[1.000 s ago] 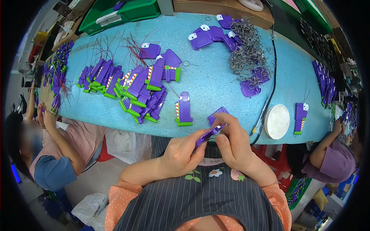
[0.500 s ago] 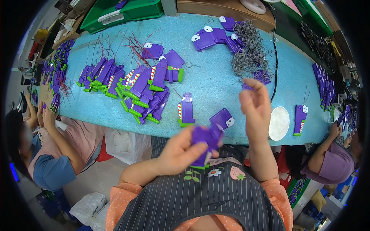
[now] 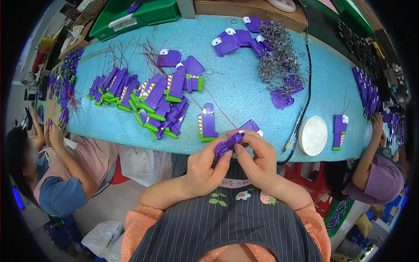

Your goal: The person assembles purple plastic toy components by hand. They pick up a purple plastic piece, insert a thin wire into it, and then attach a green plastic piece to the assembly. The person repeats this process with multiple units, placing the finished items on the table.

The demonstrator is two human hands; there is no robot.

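Just over the front table edge, my left hand [image 3: 201,165] is closed round a purple plastic part [image 3: 228,145], thumb on its near face. My right hand [image 3: 258,153] pinches the part's right end between thumb and fingers; any small piece in that pinch is hidden. A thin red wire [image 3: 223,112] runs up and left from this end. Right behind my hands lies a purple panel with a white corner [image 3: 252,125], partly covered by my right fingers. A purple wing-shaped piece with a green end [image 3: 208,122] lies to its left.
Many purple-and-green wing pieces [image 3: 150,98] are heaped at left. A tangle of metal wire springs [image 3: 277,59] lies at back right beside purple panels. Right of my hands are a thin tool [image 3: 293,131], a white round dish [image 3: 313,136] and a black cable [image 3: 309,74]. People sit on both sides.
My right hand has come down and left from near the spring pile to the purple part. My left hand has tilted the part. The thin tool and a purple panel are now uncovered.
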